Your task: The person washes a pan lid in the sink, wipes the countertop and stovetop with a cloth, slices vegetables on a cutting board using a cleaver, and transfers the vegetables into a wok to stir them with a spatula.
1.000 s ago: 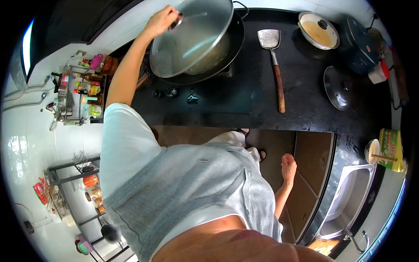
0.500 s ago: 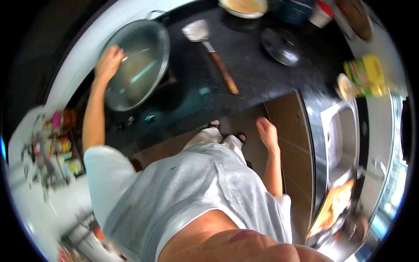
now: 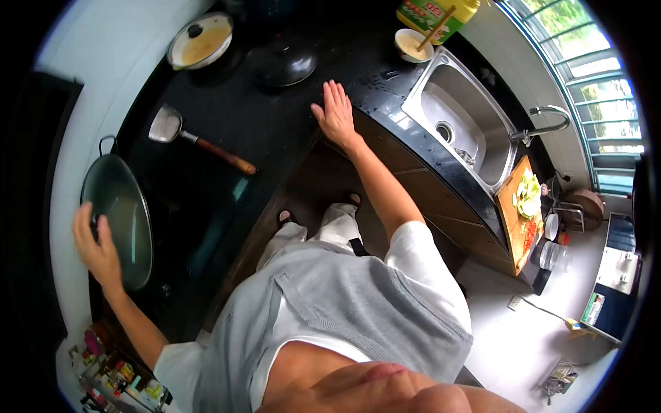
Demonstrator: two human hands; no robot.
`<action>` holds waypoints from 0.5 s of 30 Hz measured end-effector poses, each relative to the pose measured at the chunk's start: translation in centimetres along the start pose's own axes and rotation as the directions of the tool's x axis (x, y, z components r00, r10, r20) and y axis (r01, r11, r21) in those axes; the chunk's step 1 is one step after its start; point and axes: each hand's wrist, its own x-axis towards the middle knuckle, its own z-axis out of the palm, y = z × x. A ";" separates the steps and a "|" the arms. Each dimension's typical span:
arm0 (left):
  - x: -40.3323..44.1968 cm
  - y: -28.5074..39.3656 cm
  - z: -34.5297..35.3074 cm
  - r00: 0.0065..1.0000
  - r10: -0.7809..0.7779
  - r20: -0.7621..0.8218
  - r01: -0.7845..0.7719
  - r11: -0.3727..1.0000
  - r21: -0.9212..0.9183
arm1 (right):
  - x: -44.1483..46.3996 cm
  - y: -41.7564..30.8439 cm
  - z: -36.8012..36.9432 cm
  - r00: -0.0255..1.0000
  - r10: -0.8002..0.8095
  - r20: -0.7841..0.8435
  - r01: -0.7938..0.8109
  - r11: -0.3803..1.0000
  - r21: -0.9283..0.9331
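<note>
Head view: thumb and fingers of the left hand (image 3: 98, 251) are parted beside the glass lid (image 3: 129, 224), though whether it is touched cannot be told; the right hand (image 3: 336, 117) is opened flat by the counter (image 3: 275, 113). The lid seems set in place, the spatula (image 3: 200, 142) laid aside, cut vegetables (image 3: 529, 196) left on the board (image 3: 508, 199); whatever is covered by the glass is obscured

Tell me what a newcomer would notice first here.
Probably the big glass lid at the picture's left, with the left hand at it. Next, the shiny steel sink at upper right, then the bright greens and red pieces on the wooden board just below it.
</note>
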 end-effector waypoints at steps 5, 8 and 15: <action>-0.7 11.6 6.0 0.985 0.049 0.167 -0.016 0.980 -0.197 | 5.7 8.9 1.9 0.986 0.124 0.108 -0.109 0.985 -0.136; -1.2 17.0 10.6 0.957 0.084 0.279 0.019 0.938 -0.345 | 5.4 15.7 -2.3 0.958 0.233 0.168 -0.176 0.938 -0.298; -1.6 27.1 19.6 0.850 0.166 0.500 0.130 0.853 -0.505 | -6.3 36.9 -18.2 0.537 0.757 0.373 -0.681 0.650 -0.337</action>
